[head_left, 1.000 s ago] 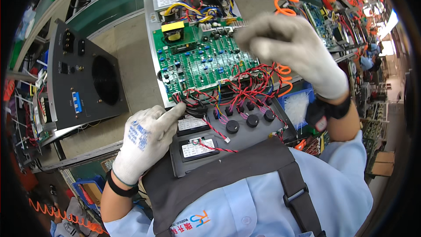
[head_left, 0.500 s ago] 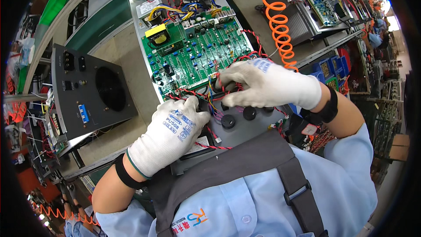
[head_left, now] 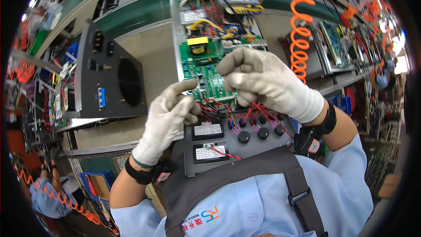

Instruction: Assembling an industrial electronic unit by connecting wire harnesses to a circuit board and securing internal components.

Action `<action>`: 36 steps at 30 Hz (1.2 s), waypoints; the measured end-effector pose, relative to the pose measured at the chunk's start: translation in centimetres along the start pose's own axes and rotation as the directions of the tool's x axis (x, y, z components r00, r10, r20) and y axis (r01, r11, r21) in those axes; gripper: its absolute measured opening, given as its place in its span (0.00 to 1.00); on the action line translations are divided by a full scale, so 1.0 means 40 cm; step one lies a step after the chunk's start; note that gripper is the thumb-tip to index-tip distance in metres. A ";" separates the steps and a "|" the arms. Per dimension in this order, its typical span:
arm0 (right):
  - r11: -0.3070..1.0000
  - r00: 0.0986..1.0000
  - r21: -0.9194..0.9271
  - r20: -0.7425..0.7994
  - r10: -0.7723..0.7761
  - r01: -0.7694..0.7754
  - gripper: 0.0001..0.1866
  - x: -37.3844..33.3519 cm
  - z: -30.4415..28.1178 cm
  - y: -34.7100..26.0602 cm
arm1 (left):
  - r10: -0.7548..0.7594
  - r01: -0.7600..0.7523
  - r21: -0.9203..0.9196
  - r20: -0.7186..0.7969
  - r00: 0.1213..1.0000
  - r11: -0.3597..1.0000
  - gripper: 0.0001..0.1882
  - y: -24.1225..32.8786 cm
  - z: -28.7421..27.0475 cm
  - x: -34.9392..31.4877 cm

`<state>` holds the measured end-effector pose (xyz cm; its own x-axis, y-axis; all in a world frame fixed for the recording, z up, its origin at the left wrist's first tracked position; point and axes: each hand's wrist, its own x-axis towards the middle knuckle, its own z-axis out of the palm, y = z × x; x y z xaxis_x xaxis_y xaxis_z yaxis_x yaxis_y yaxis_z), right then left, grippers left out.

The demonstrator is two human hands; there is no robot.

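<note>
One bench (head_left: 153, 59) carries a black case (head_left: 87, 94) and, right of it, a green board (head_left: 210, 85); a grey panel (head_left: 232, 149) lies at the bench's near edge. The right hand (head_left: 265, 81) hangs over the board's right half, fingers curled, thumb near index; whether they grip anything, I cannot tell. The left hand (head_left: 169, 109) is by the board's near left corner, index and thumb apart. The board shows between both sets of fingertips. Red wires (head_left: 258, 109) cross its near edge; round knobs (head_left: 263, 133) stand on the panel.
</note>
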<state>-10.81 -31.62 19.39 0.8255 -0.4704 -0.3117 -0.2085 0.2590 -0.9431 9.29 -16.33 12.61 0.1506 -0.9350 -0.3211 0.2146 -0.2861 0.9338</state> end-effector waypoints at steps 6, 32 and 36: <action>0.943 0.999 -0.334 0.023 0.029 -0.019 0.30 0.042 0.040 0.022 | 0.025 -0.032 0.114 0.066 0.998 0.993 0.24 0.015 0.038 0.001; 0.135 0.964 -0.960 0.224 -0.144 0.244 0.06 0.084 0.008 0.149 | -0.006 -0.074 0.541 0.145 0.989 0.838 0.19 -0.019 0.014 0.008; 0.049 0.957 -0.959 0.273 -0.099 0.279 0.08 0.103 0.010 0.166 | -0.157 0.118 0.465 0.045 0.987 0.877 0.18 -0.027 -0.007 -0.011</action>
<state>-8.61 -31.51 11.89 0.9539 -0.2453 -0.1728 -0.2827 -0.9276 -0.2440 9.28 -15.53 11.70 0.0710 -0.8870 -0.4562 -0.2426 -0.4590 0.8546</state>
